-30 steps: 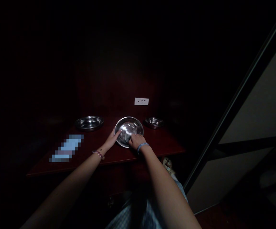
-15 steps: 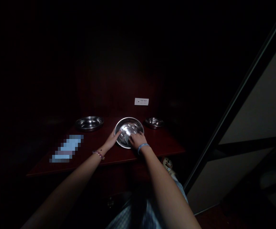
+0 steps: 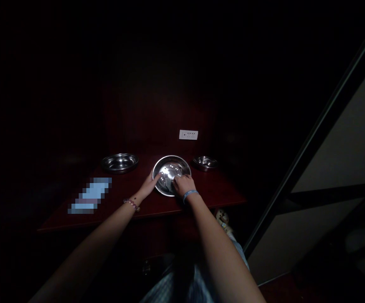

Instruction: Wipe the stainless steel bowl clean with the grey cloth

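A shiny steel bowl (image 3: pixel 170 169) is tilted toward me above the red-brown table (image 3: pixel 122 202). My left hand (image 3: pixel 147 185) grips its left side, with the thumb over the rim on the inside and the fingers hidden behind. Inside the bowl, at the lower right, is my right hand (image 3: pixel 184 185), its fingers curled together against the inner surface. Whatever those fingers may hold is too dark and small to name.
A wide steel dish (image 3: pixel 120 169) stands at the back left and smaller stacked-looking steel bowls (image 3: pixel 204 164) at the back right. A blurred-out bluish patch (image 3: pixel 91 195) lies on the left. A white socket plate (image 3: pixel 188 134) is on the wall, and a pale partition (image 3: pixel 334 160) rises at right.
The whole view has shifted very slightly. Both hands stay at the bowl, the right one still at its lower right inside, with hardly any visible movement.
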{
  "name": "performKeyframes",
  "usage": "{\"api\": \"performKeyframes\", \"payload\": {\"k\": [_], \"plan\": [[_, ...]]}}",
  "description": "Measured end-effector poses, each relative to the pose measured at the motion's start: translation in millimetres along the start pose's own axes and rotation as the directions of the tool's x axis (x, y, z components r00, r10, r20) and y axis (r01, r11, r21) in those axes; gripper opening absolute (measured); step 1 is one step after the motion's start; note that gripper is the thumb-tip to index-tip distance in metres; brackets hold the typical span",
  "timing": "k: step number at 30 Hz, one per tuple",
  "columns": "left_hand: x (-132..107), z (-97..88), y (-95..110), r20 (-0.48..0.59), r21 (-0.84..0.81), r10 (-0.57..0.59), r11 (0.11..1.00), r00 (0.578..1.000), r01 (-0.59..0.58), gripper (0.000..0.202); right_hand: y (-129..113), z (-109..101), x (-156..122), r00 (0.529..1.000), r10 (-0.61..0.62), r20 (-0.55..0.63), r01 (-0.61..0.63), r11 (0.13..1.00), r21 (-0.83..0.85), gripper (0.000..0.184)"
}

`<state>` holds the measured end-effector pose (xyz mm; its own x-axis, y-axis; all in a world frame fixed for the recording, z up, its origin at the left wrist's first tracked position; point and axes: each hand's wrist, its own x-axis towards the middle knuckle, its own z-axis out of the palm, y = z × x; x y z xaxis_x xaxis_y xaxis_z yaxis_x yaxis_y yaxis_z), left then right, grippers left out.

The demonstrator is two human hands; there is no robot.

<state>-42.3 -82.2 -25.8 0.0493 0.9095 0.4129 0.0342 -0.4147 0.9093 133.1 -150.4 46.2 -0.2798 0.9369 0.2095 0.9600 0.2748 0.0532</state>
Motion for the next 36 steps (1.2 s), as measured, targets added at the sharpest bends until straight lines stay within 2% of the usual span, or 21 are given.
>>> {"api": "performKeyframes", "payload": {"k": [9, 22, 30, 36], "plan": [[-1.0, -1.2, 1.5, 0.005, 0.013, -0.007, 1.0, 1.0, 0.007, 0.049, 0.3, -3.0, -0.7, 0.999, 0.021, -0.035, -0.022, 1.0, -0.017, 0.037], [-1.6, -0.1, 5.2, -0.001, 0.058, -0.009, 0.998, 1.0, 0.009, 0.053, -2.1, -5.8, -1.1, 0.999, 0.015, -0.046, -0.016, 0.999, -0.03, 0.034], [-0.3, -0.4, 1.7, 0.004, 0.064, 0.005, 0.998, 1.0, -0.005, 0.053, -0.3, -7.6, -0.5, 1.0, -0.024, -0.006, 0.024, 0.999, -0.028, 0.029], [-0.8, -0.8, 0.2, 0.02, 0.051, 0.021, 0.998, 1.0, -0.022, 0.055, -0.7, -3.8, 1.0, 0.999, 0.008, -0.04, -0.01, 0.999, -0.04, 0.033]]}}
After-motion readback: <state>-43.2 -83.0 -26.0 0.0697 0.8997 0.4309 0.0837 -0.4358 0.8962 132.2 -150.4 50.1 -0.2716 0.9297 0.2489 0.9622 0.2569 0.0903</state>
